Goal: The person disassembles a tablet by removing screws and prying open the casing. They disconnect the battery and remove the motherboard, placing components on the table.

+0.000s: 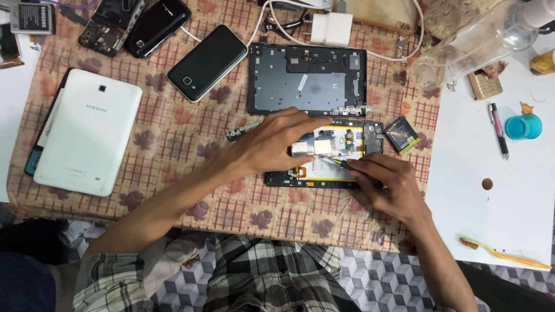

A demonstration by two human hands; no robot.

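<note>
Head view: our right hand [388,186] pinches a screwdriver [341,163], tip pointing left into the opened tablet [324,155]; our left hand [272,141], fingers loose and holding nothing, steadies the tablet's top edge.

2 hands: left hand [272,144], right hand [390,185]. 3 phones [208,60] top left, 2 tablets: white one [87,133], opened one [335,151]. 1 detached back cover [306,81]. 1 pen [498,130], 1 toothbrush [503,253], 1 charger [330,28].
</note>
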